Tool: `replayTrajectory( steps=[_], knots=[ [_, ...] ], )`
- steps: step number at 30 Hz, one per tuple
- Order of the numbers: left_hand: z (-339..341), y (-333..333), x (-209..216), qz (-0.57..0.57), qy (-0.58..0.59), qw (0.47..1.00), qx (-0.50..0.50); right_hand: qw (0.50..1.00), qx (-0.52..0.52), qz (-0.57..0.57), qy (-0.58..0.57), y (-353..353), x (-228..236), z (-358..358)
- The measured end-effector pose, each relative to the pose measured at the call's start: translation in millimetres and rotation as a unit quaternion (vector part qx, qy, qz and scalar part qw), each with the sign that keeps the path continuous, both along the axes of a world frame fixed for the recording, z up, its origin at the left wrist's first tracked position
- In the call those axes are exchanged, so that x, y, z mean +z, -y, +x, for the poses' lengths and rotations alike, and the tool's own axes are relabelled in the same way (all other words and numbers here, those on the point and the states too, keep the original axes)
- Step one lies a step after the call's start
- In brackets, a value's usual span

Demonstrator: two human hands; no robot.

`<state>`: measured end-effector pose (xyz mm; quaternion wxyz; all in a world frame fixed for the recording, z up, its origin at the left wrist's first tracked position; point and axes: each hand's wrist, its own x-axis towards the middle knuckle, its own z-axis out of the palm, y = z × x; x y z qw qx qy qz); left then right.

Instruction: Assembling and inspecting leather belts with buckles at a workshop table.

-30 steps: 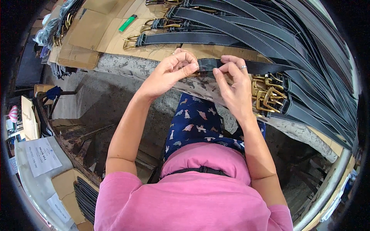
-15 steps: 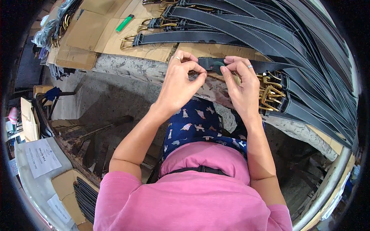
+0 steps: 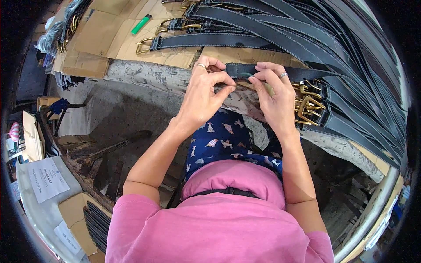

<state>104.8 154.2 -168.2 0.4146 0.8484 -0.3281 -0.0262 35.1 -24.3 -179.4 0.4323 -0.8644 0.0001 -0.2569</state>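
Observation:
My two hands meet over a black leather belt [image 3: 240, 70] with pale edge stitching, at the near edge of the padded worktop. At the belt's left end, my left hand [image 3: 204, 85] is closed, fingers curled at the strap and thumb and forefinger pinched just below it. My right hand [image 3: 277, 90] grips the strap further right, thumb below and fingers above. A small dark green piece [image 3: 247, 75] shows by the right thumb; its kind I cannot make out. The strap runs on rightward into a heap of belts [image 3: 298, 39].
A green lighter [image 3: 141, 24] lies on the cardboard sheet [image 3: 125, 48]. Gold buckles [image 3: 309, 105] of stacked belts sit right of my right hand. Plastic-wrapped belts [image 3: 66, 33] lie at far left. Lower left stands a box [image 3: 72, 206] with dark strips. The padded edge [image 3: 144, 76] runs before me.
The dark green piece between my hands now shows less, lower against the strap. My right thumb and fingers have shifted slightly. The left hand keeps nearly the same place.

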Motion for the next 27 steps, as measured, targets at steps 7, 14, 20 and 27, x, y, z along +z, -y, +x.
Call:
replayTrajectory(
  steps=[7,14,20,27],
  knots=[
    [0.4,0.0,-0.4,0.003,0.014,1.0,-0.001,1.0,0.004,-0.022,0.005,-1.4,-1.6,-0.3],
    [5.9,-2.2,0.6,-0.001,-0.006,1.0,-0.006,1.0,-0.009,-0.014,0.002,-2.3,-0.8,0.1],
    [7.3,-2.5,2.6,-0.01,-0.038,0.999,-0.015,1.0,-0.005,-0.03,0.005,-1.8,0.1,-0.8],
    [4.6,-1.0,0.7,-0.008,0.002,1.0,-0.017,0.999,0.007,-0.03,0.016,-0.6,-0.9,-0.4]
  ],
)
